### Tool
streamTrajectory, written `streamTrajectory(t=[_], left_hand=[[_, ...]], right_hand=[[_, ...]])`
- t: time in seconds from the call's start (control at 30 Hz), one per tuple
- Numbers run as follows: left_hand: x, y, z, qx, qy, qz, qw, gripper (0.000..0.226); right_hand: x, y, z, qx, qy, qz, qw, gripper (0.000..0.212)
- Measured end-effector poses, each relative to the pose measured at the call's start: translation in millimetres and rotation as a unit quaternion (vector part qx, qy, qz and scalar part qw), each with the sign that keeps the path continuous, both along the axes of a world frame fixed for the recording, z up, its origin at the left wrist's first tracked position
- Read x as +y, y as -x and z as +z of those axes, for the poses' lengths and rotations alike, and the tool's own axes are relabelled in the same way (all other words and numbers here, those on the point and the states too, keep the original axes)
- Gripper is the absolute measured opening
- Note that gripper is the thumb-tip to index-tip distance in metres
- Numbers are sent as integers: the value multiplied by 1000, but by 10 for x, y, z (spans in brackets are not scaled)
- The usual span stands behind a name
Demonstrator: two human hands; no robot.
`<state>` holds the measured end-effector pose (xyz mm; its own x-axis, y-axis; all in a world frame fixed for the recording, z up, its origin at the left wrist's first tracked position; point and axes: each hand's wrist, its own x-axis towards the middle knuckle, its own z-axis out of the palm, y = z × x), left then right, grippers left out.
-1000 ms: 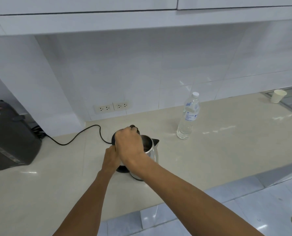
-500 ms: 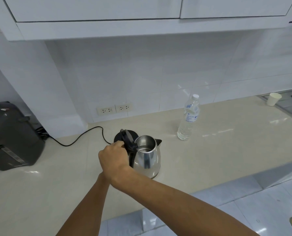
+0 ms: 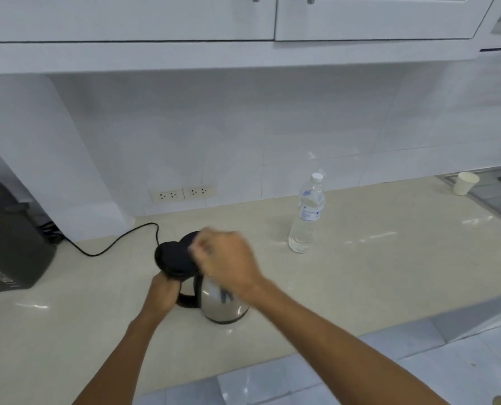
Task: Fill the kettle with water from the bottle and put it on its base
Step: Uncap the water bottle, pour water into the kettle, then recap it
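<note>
At centre frame, the left hand point(image 3: 163, 293) was curled shut around the black handle point(image 3: 188, 301) of the kettle point(image 3: 223, 308); half a second before, that hand sat hidden behind the right forearm. The right hand point(image 3: 229, 263) was blurred above the kettle's mouth, fingers point(image 3: 202, 244) loosely bent, whether touching anything could not be told; earlier it had been at the handle. The black lid point(image 3: 174, 258) stood flipped open to the left of the body, as before. Kettle rested on the beige counter point(image 3: 360, 276), just in front of its black base point(image 3: 189, 238), not on it. A cord point(image 3: 112, 248) ran left from the base. The water bottle point(image 3: 307, 214), capped and upright, stood right of centre, well apart from the kettle, unmoved. A paper cup point(image 3: 465, 183) sat at the far right edge; a dark appliance point(image 3: 7, 238) at the left edge.
</note>
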<state>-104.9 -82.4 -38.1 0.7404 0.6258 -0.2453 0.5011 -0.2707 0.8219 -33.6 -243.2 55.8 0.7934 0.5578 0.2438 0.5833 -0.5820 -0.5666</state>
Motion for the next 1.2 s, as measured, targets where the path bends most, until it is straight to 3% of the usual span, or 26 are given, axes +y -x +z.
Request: streamTrajectory(t=[0.1, 0.17, 0.33, 0.43, 0.53, 0.6, 0.7, 0.83, 1.0, 1.07, 1.2], left_hand=[[-13, 52, -43, 5, 8, 44, 999, 19], [-46, 63, -47, 12, -16, 68, 998, 23], [-411, 114, -7, -40, -103, 113, 987, 17], [-485, 197, -257, -6, -166, 152, 974, 32], [-615, 236, -506, 112, -140, 156, 971, 22], [-811, 177, -579, 189, -115, 120, 968, 30], [-1182, -4, -577, 196, -89, 70, 974, 43], [-1459, -262, -406, 269, -58, 74, 959, 75], [-1779, -609, -37, 410, 22, -79, 908, 64], [-1909, -847, 78, 369, 21, -131, 920, 55], [-2164, -1386, 677, 118, -171, -172, 963, 43]], right_hand=[[-783, -779, -291, 108, -39, -188, 976, 29], [-1251, -1293, -556, 148, -44, -280, 947, 49], [-1541, -1899, -861, 162, -53, -360, 917, 83], [-1534, -2106, -920, 169, -75, -342, 921, 89], [-1525, -2279, -965, 181, -124, -309, 925, 96], [-1543, -2367, -1015, 187, -159, -283, 927, 101], [-1588, -2434, -1094, 197, -211, -242, 926, 105], [-1662, -2476, -1142, 196, -228, -211, 930, 93], [-1821, -2373, -1118, 179, -236, -170, 940, 75], [-1922, -2257, -1114, 173, -227, -153, 946, 72], [-2129, -1974, -1048, 151, -209, -124, 958, 66]])
